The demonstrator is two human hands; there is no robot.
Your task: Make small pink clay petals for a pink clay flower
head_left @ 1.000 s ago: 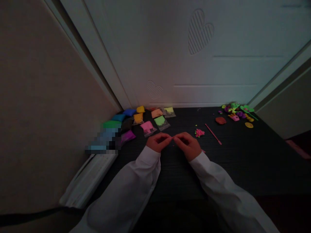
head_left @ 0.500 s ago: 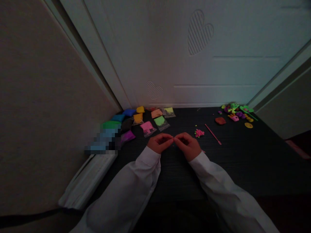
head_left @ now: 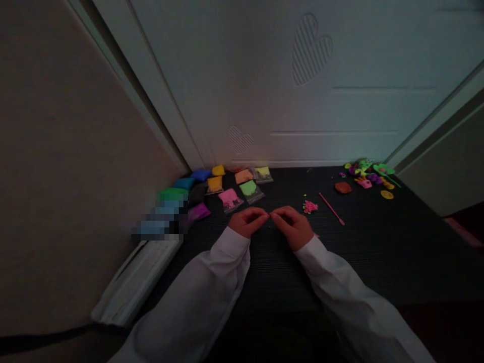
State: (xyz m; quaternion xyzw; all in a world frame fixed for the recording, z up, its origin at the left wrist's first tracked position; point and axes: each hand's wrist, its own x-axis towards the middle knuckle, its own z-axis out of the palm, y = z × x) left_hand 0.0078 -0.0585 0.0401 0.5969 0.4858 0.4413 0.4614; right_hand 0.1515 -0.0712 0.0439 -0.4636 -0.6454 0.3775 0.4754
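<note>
Pink bit point(head_left: 269, 216) btwn fingertips of L hand point(head_left: 246, 223) & R hand point(head_left: 292, 228), both pinched on it, above dk counter point(head_left: 282, 282). Beyond R hand: pink stick point(head_left: 331, 208) beside pink cluster point(head_left: 310, 206). Farther: pink bag point(head_left: 230, 198), lt-green bag point(head_left: 249, 189), red-brown lump point(head_left: 343, 187). Back: white panel point(head_left: 257, 75) w/ hearts.

The black flat tabletop surface point(head_left: 385, 257) has a fine lined grain. Toward its far left corner, the soft plastic clay packets are blue point(head_left: 201, 175), teal point(head_left: 184, 184), green point(head_left: 172, 193) and purple point(head_left: 200, 210). Nearer the middle of the far edge, clear flat bags show bright pink clay point(head_left: 229, 198), light green clay point(head_left: 248, 188) and peach-orange clay point(head_left: 244, 176). A small heaped pink clay cluster point(head_left: 311, 206) is flecked with green, beside a slim solid-pink stick point(head_left: 331, 208). Toward the far right corner are a reddish-brown flat lump point(head_left: 343, 188) and a yellow round disc point(head_left: 386, 194).
</note>
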